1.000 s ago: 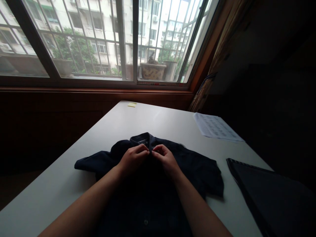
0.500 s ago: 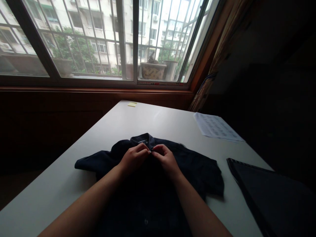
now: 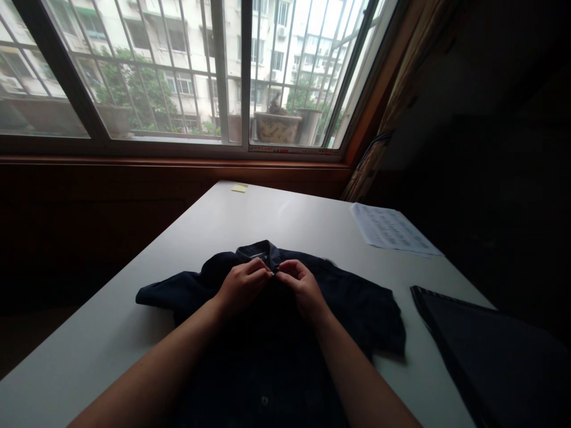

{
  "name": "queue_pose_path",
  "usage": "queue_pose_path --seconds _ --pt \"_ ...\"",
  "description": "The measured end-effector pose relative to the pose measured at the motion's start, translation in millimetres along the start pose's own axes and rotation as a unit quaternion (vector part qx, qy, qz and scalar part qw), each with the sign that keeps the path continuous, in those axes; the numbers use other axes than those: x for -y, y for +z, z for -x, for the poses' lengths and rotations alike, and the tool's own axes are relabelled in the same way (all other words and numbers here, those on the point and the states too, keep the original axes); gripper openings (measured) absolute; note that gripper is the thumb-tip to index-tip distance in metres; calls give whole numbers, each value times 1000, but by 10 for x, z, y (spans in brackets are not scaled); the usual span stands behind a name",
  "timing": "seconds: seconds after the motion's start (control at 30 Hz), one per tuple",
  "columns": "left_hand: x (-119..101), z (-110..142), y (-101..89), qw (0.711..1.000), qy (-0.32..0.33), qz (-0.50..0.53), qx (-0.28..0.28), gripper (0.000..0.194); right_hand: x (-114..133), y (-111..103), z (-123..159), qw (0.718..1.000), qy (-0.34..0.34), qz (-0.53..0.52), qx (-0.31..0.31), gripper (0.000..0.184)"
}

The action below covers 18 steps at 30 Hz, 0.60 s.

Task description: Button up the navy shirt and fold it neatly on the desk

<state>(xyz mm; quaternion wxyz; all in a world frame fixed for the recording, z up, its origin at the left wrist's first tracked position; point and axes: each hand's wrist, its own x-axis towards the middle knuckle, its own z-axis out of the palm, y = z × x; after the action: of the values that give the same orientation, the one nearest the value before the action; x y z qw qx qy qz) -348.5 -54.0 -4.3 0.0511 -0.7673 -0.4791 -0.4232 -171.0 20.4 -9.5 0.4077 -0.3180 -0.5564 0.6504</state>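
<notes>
A dark navy shirt lies front up on the white table, its collar toward the window and its short sleeves spread to both sides. My left hand pinches the front edge of the shirt just below the collar. From the other side, my right hand pinches the fabric at the same spot, thumb and forefinger together. A small pale glint, perhaps a button, shows between the fingertips; they hide most of it. Lower on the shirt front a button is visible.
Printed paper sheets lie at the table's right edge. Nearer, a dark flat item with a ridged edge rests on the right side. A yellow sticky note is at the far corner. Beyond stands a barred window with a curtain.
My right hand's fingertips have drawn very slightly to the right, away from the left ones. The left hand and the shirt look almost the same.
</notes>
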Motion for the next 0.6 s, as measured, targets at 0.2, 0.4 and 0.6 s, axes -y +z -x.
queue_pose_path --seconds 0.2,0.4,0.6 --pt "1 9 0 1000 -4 -7 -3 14 0 6 8 1000 2 -15 6 26" --pt "-12 -3 -11 1000 3 1 -7 14 16 -3 22 1000 -6 -1 24 21" --pt "-34 -20 -24 1000 19 -3 -10 15 27 3 27 1000 3 8 30 28"
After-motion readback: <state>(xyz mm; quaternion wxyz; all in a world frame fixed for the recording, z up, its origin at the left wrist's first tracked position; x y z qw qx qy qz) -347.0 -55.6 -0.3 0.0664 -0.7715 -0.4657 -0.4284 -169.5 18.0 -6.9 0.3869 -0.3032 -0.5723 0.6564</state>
